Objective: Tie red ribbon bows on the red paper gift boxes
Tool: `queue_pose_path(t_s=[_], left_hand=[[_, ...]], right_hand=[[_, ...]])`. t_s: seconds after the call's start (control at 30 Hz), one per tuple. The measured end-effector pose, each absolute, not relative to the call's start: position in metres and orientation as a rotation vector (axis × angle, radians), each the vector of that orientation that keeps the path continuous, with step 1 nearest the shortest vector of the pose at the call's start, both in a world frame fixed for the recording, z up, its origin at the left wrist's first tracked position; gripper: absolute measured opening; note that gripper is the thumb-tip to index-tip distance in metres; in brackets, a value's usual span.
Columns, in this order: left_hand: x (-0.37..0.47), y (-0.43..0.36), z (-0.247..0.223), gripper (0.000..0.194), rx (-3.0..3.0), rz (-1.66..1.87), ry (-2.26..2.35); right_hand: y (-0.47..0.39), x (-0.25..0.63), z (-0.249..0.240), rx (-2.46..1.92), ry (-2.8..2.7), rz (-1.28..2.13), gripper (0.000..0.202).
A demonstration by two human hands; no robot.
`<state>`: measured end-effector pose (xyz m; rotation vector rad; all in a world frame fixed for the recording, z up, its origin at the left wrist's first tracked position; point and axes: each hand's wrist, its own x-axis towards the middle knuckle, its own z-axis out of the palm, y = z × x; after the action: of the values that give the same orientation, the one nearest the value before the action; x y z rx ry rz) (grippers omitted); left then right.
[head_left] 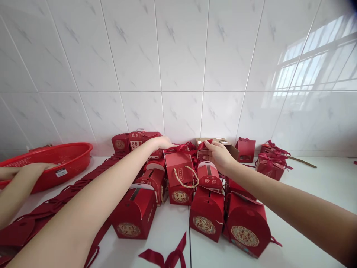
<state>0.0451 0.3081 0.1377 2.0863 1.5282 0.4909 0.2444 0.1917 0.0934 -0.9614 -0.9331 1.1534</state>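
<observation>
Both my arms reach toward a red gift box [178,169] with a rope handle [185,178] and a dark red ribbon [182,147] across its top. At the box's upper left, my left hand [164,143] is closed by the ribbon; its fingertips are partly hidden. On the other side, my right hand [219,154] pinches a ribbon end [205,144] between thumb and fingers. Smaller red boxes with gold round prints stand in front, among them one at the left [135,214] and one at the right [247,227].
A red plastic basket [75,160] stands at the left, with another person's arms [23,186] at it. Rows of red boxes and cords line the left side. Ribboned boxes [270,163] and a cardboard box [232,150] are near the tiled wall [181,111]. A loose ribbon [173,257] lies in front.
</observation>
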Motion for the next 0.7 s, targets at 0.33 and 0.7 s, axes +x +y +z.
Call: queue_pose_path(t_s=[0.33,0.7], left_hand=[[0.048,0.308,0.146,0.019,2.009,0.928,1.417],[0.030,0.242,0.222,0.021,1.601,1.526,0.883]], right_hand=[[0.173,0.250,0.107,-0.978,-0.903,1.123,0.019],[0.137,0.283,0.181,-0.990,-1.118,0.812,0.016]])
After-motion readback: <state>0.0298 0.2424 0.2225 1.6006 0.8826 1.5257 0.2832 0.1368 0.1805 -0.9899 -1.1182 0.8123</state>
